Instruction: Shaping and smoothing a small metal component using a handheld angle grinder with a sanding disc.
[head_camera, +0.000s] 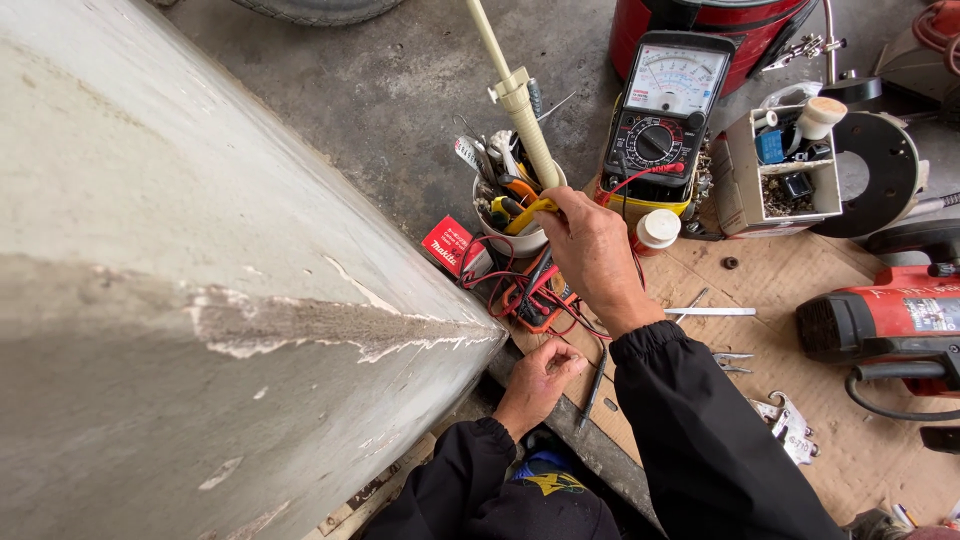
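Nearest the camera, two black sleeves (690, 440) ran up from the bottom edge. The left hand (540, 380) lay low beside the big pale grey curved concrete surface (200, 250), its fingers curled loosely inward over the edge of the brown cardboard sheet (860, 440); whether it pinched anything I could not tell. Just right of it a slim dark pen-like probe (592, 390) lay on the cardboard. Farther right lay a small bright metal clamp (790, 428) and a flat metal strip (715, 312).

Above the left hand, the right hand (595, 250) reached forward, its fingers closed round the yellow handle of a hand tool (530, 213) at the rim of the white plastic cup full of tools (515, 215). A long cream-coloured plastic rod (515, 90) rose out of that cup toward the top edge. Under the right wrist a tangle of red and black test leads (530, 290) lay over an orange object, with a small red box (448, 245) beside the cup on the left.

Beyond the hand stood a black and yellow analogue multimeter (660, 110), tilted back, with a small white-capped jar (657, 230) at its foot. To its right stood a grey open box of small parts (785, 170), and a red and black power tool (890, 315) lay at the right edge. Farthest off stood a red drum (700, 25) on grey concrete floor (380, 90).
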